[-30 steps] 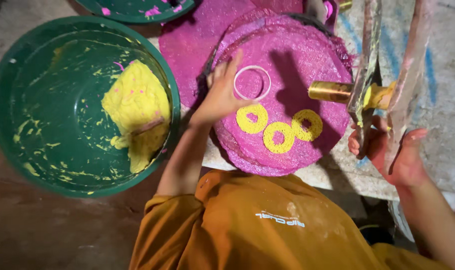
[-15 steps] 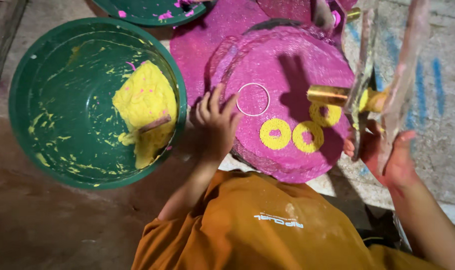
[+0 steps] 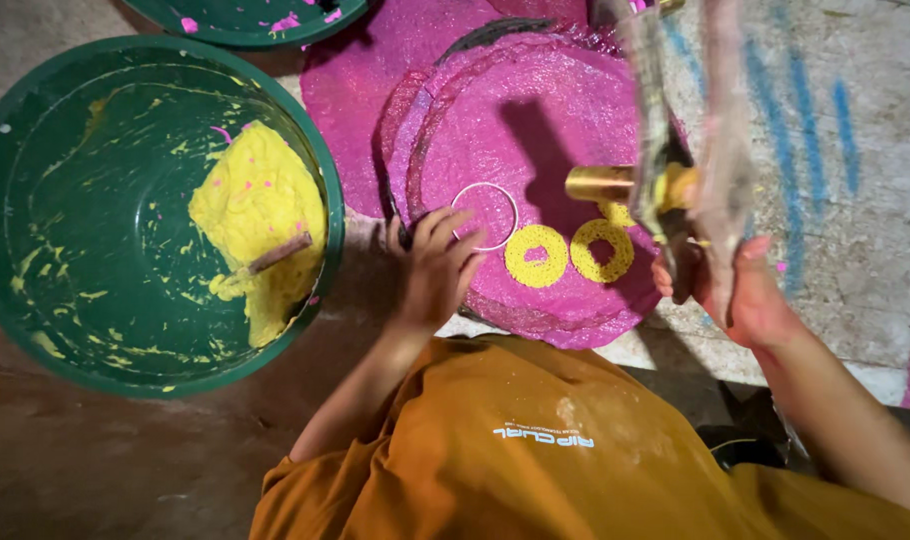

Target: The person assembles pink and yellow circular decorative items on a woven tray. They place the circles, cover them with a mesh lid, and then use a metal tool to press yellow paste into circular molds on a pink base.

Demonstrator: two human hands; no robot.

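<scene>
**Head view: two hands, one ring, yellow rings on pink**

Head camera, looking down over an orange shirt point(image 3: 535, 450). Left hand point(image 3: 437, 270) at the near-left edge of the round pink disc point(image 3: 565, 110), fingers point(image 3: 453, 228) loosely spread and curled, tips touching or just beside one thin white ring point(image 3: 485, 215) lying flat on the disc; whether actually gripped, cannot tell. Right hand point(image 3: 745, 290) at the disc's near-right edge, fingers closed around the gathered end of one clear plastic bag point(image 3: 715, 130), held upright, one brass nozzle point(image 3: 600, 183) sticking out sideways over the disc.

Two full yellow rings point(image 3: 537, 256) side by side on the disc's near part, just right of the white ring; a third yellow patch partly hidden behind the nozzle and bag. Second pink layer showing under the disc's far-left edge.

One large green basin point(image 3: 35, 200) on the floor, left of the disc, holding one heap of yellow powder point(image 3: 255, 200) with one brown stick point(image 3: 275, 255) lying on it. Rim of a second green basin point(image 3: 245, 20) at the top edge, flecked pink.
</scene>
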